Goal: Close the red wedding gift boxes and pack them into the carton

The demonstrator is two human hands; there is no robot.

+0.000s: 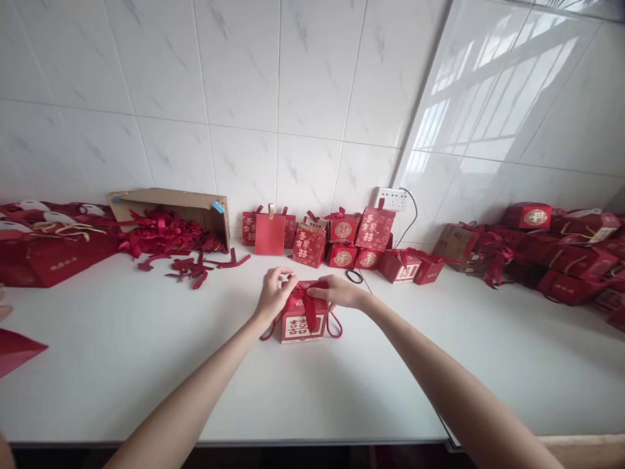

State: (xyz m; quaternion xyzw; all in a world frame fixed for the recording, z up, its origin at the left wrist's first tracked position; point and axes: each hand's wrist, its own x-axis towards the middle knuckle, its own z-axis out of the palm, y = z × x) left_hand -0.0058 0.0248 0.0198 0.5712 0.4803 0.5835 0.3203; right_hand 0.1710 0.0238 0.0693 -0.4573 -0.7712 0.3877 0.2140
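A small red gift box with a white panel and gold-edged characters stands upright on the white table in front of me. A dark red ribbon is tied across its top, with a tail hanging down the front. My left hand is at the top left of the box, thumb and fingers closed on the ribbon's left side. From the right, my right hand pinches the ribbon's right loop. Red cord handles curve out at both sides of the box. My right hand's lower fingers are partly hidden.
Behind the box stand several red boxes and bags against the tiled wall, beside a power strip. An open carton spills red ribbons. Red boxes pile up at right. Another person's hand shows at the left edge.
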